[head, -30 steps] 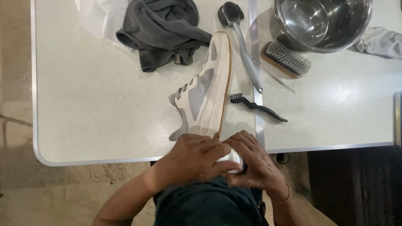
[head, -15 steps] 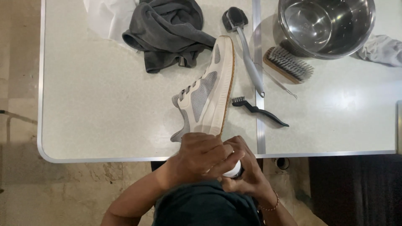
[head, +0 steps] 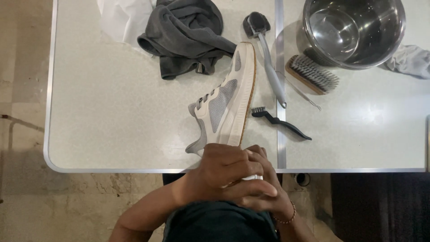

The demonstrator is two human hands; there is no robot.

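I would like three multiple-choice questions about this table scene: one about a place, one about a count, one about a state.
1. Where does the small black brush lie?
A. inside the bowl
B. on the table beside the shoe's sole
C. on the grey towel

2. How many brushes are on the table?
A. one
B. three
C. five

3. How does the shoe rest?
A. on its side, sole edge facing right
B. upright on its sole
C. inside the bowl

Answers:
1 B: it lies right of the sole, on the table.
2 B: the black one, a long-handled one and a wooden one.
3 A: its upper side shows, and both hands grip the heel.
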